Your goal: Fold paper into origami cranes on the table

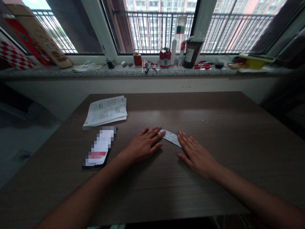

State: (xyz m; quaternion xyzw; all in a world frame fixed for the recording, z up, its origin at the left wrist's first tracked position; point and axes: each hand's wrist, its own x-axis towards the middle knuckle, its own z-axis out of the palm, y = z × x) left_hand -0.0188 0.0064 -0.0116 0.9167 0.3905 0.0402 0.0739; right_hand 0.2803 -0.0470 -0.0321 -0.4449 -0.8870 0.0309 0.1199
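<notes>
A narrow strip of folded printed paper (172, 138) lies flat and slanted on the brown table (209, 117). My left hand (147, 143) rests over its left end, fingers stretched out and pressing flat. On the right end lie the fingertips of my right hand (196, 155), also extended, with the thumb apart on the tabletop. Both ends of the strip are hidden under my fingers. Left of my left hand is a phone (100, 148) with its screen lit and blurred out.
Printed sheets (107, 109) lie stacked at the table's back left. Behind the table, a granite windowsill (92, 72) carries a red can (165, 58), a dark cup (192, 52), a yellow container (254, 62) and small loose items. A tall carton (45, 35) leans at the left.
</notes>
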